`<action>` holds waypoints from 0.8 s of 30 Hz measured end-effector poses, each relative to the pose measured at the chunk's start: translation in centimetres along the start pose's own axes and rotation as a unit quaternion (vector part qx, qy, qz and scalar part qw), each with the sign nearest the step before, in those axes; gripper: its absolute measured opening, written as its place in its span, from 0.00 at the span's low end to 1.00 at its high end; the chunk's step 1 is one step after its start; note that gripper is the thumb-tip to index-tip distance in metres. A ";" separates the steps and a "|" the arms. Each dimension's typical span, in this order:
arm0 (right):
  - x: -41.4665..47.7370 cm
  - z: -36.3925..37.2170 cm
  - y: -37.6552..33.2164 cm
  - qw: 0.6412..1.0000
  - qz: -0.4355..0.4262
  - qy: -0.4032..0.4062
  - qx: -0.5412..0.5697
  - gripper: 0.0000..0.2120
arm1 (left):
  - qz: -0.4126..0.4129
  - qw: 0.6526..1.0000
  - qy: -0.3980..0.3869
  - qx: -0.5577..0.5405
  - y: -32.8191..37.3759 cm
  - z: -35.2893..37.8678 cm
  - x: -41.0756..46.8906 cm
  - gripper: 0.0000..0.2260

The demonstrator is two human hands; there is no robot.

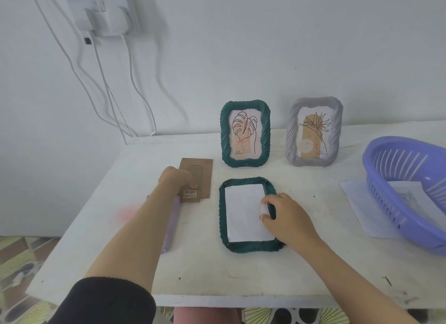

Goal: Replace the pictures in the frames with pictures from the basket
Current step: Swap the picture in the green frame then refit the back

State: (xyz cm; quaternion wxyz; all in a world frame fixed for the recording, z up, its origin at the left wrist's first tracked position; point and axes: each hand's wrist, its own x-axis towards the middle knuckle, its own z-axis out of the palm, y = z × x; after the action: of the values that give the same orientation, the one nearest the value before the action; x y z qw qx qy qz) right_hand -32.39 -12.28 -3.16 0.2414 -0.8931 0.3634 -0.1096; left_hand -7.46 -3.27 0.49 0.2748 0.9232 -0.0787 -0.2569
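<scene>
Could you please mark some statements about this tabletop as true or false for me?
1. Two frames stand upright at the back of the table. True: the green frame and the grey frame.
2. The flat frame lies face up and shows a drawing. False: it lies face down, with a white sheet in its back.
3. The left hand is on the brown board. True.
4. The right hand reaches into the basket. False: its fingers are at the sheet's right edge.
5. The basket is red. False: it is purple.
</scene>
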 end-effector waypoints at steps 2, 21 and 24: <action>0.0 0.0 0.0 1.000 0.000 0.000 0.001 0.17 | -0.002 1.000 -0.006 -0.007 -0.3 -0.1 0.3 0.30; -0.3 -0.4 0.0 1.000 0.000 -0.006 0.019 0.16 | 0.175 0.929 0.022 -0.325 -2.5 -1.4 -1.4 0.26; -0.3 -0.5 0.1 0.999 -0.006 0.025 0.038 0.13 | 0.187 0.915 0.025 -0.355 -2.2 -2.0 -3.0 0.26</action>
State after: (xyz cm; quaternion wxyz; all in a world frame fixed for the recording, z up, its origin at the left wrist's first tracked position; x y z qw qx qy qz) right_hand -32.86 -12.30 -2.77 0.2651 -0.8825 0.3597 -0.1467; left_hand -8.96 0.36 2.02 0.6297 0.7391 -0.1465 -0.1889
